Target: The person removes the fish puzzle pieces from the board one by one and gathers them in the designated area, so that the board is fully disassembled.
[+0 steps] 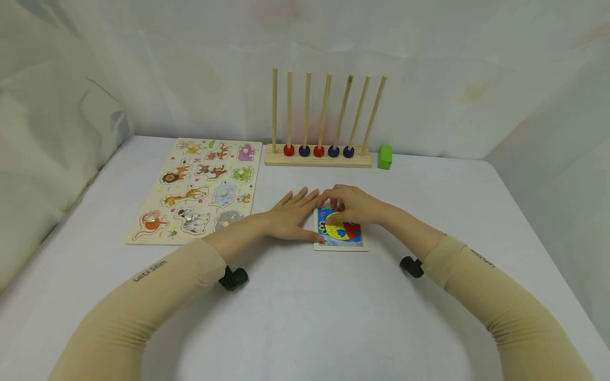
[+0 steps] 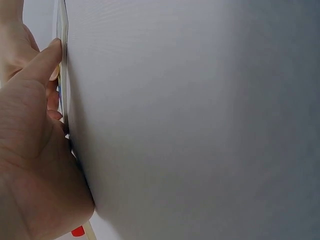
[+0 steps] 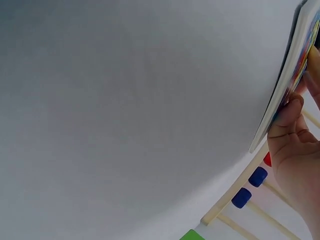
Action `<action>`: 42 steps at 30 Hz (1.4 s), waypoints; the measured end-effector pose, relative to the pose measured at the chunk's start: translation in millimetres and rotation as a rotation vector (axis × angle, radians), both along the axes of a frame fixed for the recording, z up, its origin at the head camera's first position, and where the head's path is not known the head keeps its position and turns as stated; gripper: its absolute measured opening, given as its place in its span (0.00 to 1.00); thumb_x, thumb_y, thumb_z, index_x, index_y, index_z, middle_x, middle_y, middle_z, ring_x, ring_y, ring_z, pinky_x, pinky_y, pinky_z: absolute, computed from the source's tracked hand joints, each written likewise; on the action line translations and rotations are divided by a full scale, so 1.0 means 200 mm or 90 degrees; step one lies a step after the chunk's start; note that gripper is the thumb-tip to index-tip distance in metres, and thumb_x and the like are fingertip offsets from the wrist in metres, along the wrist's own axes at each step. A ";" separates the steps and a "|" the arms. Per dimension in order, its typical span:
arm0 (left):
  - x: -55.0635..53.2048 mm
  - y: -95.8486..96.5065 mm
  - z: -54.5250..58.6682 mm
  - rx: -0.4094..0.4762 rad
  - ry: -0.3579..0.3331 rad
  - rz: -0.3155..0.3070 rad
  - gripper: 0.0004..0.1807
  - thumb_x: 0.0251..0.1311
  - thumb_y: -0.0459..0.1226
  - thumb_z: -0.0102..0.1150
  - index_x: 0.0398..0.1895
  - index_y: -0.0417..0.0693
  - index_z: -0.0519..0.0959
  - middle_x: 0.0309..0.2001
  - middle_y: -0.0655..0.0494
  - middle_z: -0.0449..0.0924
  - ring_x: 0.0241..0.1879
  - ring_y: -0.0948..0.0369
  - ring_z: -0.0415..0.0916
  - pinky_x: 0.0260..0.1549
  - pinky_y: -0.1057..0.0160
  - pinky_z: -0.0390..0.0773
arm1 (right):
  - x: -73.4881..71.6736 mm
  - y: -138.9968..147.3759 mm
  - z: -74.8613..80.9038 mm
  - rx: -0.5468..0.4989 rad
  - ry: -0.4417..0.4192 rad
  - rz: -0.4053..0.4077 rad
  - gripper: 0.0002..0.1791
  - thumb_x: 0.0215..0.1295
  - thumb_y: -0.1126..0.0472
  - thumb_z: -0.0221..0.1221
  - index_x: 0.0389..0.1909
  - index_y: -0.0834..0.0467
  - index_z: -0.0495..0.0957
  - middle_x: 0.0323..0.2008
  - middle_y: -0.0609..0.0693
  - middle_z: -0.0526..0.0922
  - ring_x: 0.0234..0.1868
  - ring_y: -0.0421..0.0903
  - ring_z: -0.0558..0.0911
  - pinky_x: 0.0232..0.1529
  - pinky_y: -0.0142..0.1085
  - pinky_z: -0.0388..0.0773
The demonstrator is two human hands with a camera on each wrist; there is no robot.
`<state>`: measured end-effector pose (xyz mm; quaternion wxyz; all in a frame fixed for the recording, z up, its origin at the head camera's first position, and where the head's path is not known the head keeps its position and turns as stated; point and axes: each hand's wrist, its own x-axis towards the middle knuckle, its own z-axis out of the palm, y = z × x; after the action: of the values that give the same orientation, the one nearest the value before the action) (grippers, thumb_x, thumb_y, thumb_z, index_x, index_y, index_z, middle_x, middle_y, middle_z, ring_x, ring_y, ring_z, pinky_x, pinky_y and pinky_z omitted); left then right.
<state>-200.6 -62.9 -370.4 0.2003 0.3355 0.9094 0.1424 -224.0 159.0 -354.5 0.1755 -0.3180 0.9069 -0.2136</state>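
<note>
While left hand point(image 1: 287, 218) splays, right hand point(image 1: 356, 205) bends over one puzzle point(image 1: 351, 241), grip unclear, seven rods point(image 1: 325, 108)

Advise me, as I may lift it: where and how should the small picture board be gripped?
Probably pinch the small picture board at its bare near-right corner, from the near right: it lies flat and thin, with the left hand and right hand on other parts.

Soft, diffuse light brightened the white surface point(image 1: 305, 328), with faint shadows beneath the sleeved forearms point(image 1: 157, 280). Both wrist views were dimmer, greyer, darkening toward one side.
</note>
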 end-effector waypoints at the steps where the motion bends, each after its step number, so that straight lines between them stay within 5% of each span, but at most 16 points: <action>1: 0.00 0.00 0.00 0.000 0.000 0.000 0.55 0.60 0.67 0.51 0.80 0.61 0.33 0.82 0.56 0.30 0.81 0.50 0.24 0.78 0.41 0.30 | 0.00 0.00 0.00 0.001 -0.001 0.001 0.21 0.61 0.52 0.67 0.55 0.47 0.78 0.41 0.51 0.79 0.39 0.46 0.77 0.42 0.35 0.77; 20: 0.00 0.00 0.00 -0.005 0.002 0.005 0.56 0.59 0.68 0.51 0.81 0.56 0.36 0.82 0.58 0.29 0.81 0.52 0.24 0.78 0.42 0.30 | -0.01 -0.02 0.03 0.007 -0.037 0.028 0.16 0.63 0.56 0.66 0.50 0.50 0.77 0.42 0.52 0.79 0.42 0.48 0.76 0.45 0.37 0.76; 42: 0.00 -0.01 0.00 -0.002 -0.003 0.006 0.56 0.60 0.68 0.51 0.81 0.56 0.36 0.82 0.57 0.28 0.81 0.52 0.23 0.79 0.43 0.30 | -0.02 0.00 0.00 -0.011 0.010 0.006 0.20 0.58 0.50 0.70 0.51 0.45 0.81 0.35 0.49 0.78 0.39 0.45 0.74 0.40 0.35 0.73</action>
<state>-200.6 -63.9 -370.4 0.2021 0.3306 0.9108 0.1425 -228.5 160.0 -354.0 0.1666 -0.3253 0.9048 -0.2184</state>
